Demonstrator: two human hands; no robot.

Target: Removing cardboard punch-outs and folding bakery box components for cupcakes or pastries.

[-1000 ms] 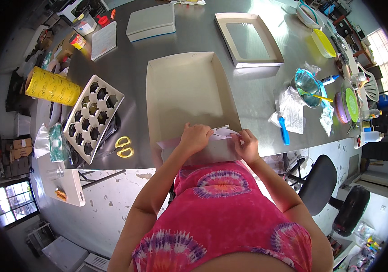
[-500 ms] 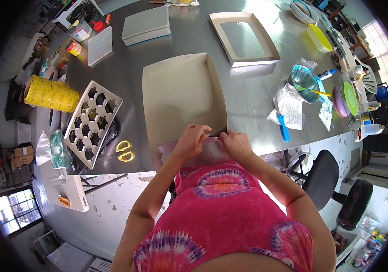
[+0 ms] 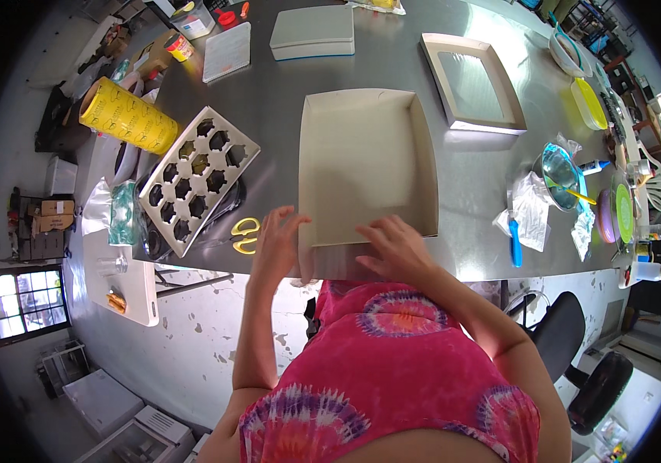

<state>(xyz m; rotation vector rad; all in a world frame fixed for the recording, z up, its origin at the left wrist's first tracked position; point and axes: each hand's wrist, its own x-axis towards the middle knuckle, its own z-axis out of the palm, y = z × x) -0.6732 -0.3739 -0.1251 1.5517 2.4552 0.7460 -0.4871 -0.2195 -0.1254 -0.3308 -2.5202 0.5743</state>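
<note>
An open cardboard box (image 3: 369, 162), pale inside with upright walls, lies at the near edge of the steel table in front of me. My left hand (image 3: 275, 241) is at its near left corner, fingers apart and thumb side towards the box wall. My right hand (image 3: 398, 248) is over the near wall, its fingers spread and nothing held in them. A loose flap (image 3: 330, 261) at the front of the box hangs between my hands. Whether the left fingertips touch the cardboard, I cannot tell.
Yellow-handled scissors (image 3: 245, 235) and a tray with hexagonal holes (image 3: 199, 181) lie left, beside a yellow roll (image 3: 130, 116). A windowed box lid (image 3: 461, 122) is far right. Nearer stand a bowl with blue residue (image 3: 558, 166) and a blue-handled tool (image 3: 515, 245).
Both hands have left the box's near right corner. My left hand moved to the near left corner; the right opened over the near wall. The whole view shifted as my head turned.
</note>
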